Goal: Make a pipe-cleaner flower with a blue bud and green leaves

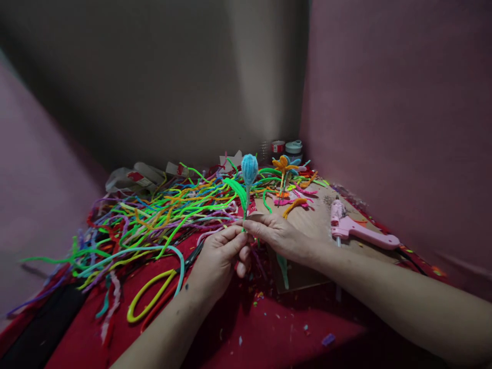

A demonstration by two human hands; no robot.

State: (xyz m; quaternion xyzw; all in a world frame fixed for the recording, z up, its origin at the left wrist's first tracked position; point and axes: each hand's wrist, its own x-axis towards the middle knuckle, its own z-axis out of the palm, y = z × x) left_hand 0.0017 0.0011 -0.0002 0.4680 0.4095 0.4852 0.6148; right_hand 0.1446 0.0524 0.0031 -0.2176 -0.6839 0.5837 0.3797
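A pipe-cleaner flower (249, 170) with a fuzzy light blue, bud-shaped head stands upright between my hands. One bright green leaf (236, 189) curves up on the left of its stem. My left hand (225, 251) pinches the low end of the stem between thumb and fingertips. Just above, my right hand (279, 236) is closed with its fingertips on the same stem. The fingertips of both hands meet, so the stem's bottom is mostly hidden.
Loose pipe cleaners (154, 220) cover the table's left and back. Scissors (151, 297) lie beside my left forearm. A pink glue gun (357, 231) rests on cardboard (315, 218) at right, near an orange flower (285, 164). Scraps dot the red cloth (269, 328); jars (293, 148) stand behind.
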